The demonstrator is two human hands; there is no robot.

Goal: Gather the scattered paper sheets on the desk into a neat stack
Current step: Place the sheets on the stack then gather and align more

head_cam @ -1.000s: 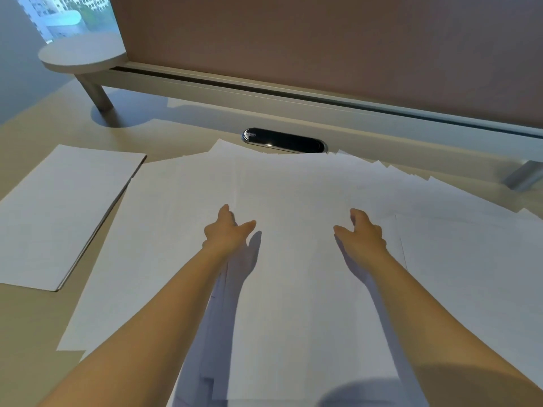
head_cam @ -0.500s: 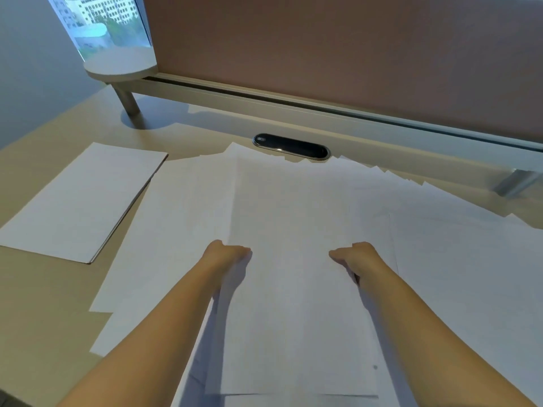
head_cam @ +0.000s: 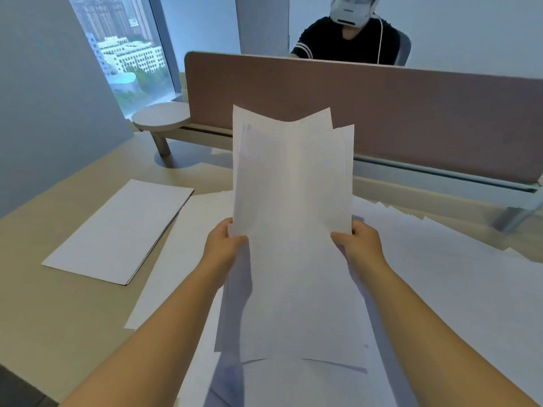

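A bundle of several white sheets (head_cam: 293, 201) stands upright above the desk, its top edges uneven. My left hand (head_cam: 224, 245) grips its left edge and my right hand (head_cam: 357, 243) grips its right edge, thumbs on the near face. Beneath it, more loose white sheets (head_cam: 440, 274) lie spread and overlapping across the middle and right of the desk. A separate flat, squared stack of paper (head_cam: 117, 230) lies on the desk to the left.
The beige desk (head_cam: 58, 318) ends at a brown partition screen (head_cam: 411, 113) along the back. A small round shelf on a leg (head_cam: 160, 117) stands at the back left. Another person sits behind the partition (head_cam: 346, 36).
Both hands closed on the sheets lying flat on the desk and lifted them upright as a bundle. The camera view tilted up, showing the partition top and a person behind it.
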